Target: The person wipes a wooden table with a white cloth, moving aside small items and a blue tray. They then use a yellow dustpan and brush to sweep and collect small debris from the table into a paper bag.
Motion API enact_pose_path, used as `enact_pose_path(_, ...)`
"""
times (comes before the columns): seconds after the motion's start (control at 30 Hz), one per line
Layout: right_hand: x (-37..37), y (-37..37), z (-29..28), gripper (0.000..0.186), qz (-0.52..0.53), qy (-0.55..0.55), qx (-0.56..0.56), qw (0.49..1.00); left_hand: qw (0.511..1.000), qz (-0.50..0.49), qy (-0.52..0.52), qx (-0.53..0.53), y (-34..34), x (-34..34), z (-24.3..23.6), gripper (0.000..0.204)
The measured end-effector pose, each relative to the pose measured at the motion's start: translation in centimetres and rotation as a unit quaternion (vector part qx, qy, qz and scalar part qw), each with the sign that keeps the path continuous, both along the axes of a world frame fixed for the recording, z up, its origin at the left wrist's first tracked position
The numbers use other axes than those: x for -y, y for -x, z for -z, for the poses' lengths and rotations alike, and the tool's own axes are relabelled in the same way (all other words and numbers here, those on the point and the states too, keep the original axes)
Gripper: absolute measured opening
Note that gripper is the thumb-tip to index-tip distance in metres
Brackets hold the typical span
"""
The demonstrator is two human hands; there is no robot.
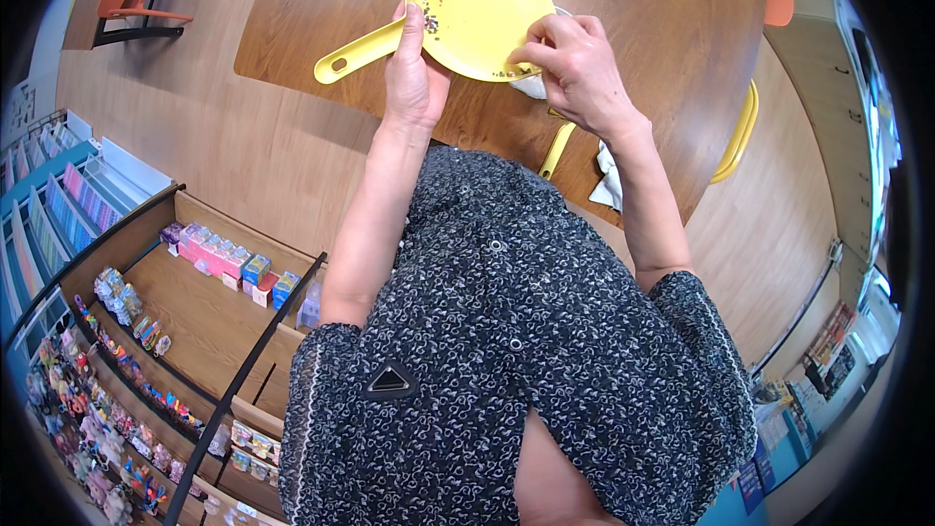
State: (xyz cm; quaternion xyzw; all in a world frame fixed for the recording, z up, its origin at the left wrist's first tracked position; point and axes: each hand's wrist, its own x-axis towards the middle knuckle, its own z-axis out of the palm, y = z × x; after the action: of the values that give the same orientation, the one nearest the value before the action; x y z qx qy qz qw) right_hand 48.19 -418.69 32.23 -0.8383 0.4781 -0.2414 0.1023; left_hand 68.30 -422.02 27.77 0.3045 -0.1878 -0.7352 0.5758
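The left hand is gripping the yellow dustpan over the table; the right hand is pinching at its rim, catch unclear. Bits are lying gathered inside; picking is seemingly unfinished.

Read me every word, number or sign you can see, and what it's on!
Yellow dustpan: no words show.
Small boxes on the shelf: print too small to read.
Black triangle badge on the patterned clothing: too small to read.
Dark blue panel, lower right: too blurred to read.
So, nothing I can quote.
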Motion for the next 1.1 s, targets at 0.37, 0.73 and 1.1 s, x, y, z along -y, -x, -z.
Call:
enact_pose_path(0.37, 0.2, -1.0, 0.5, 0.024, -0.032, -0.069, -0.015, 0.997, 1.0, -0.015, -0.013, 0.015, 0.7, 0.1, -0.2, 0.036)
enact_pose_path(0.73, -0.1, 1.8, 0.7, 0.024, 0.043, -0.054, -0.05, 0.996, 0.999, -0.022, -0.017, 0.027, 0.2, 0.0, 0.9, 0.036)
enact_pose_path(1.1, 0.2, 1.2, 1.0, 0.02, 0.0, -0.044, -0.048, 0.998, 0.999, -0.028, -0.013, 0.022, 0.0, 0.1, 0.8, 0.035)
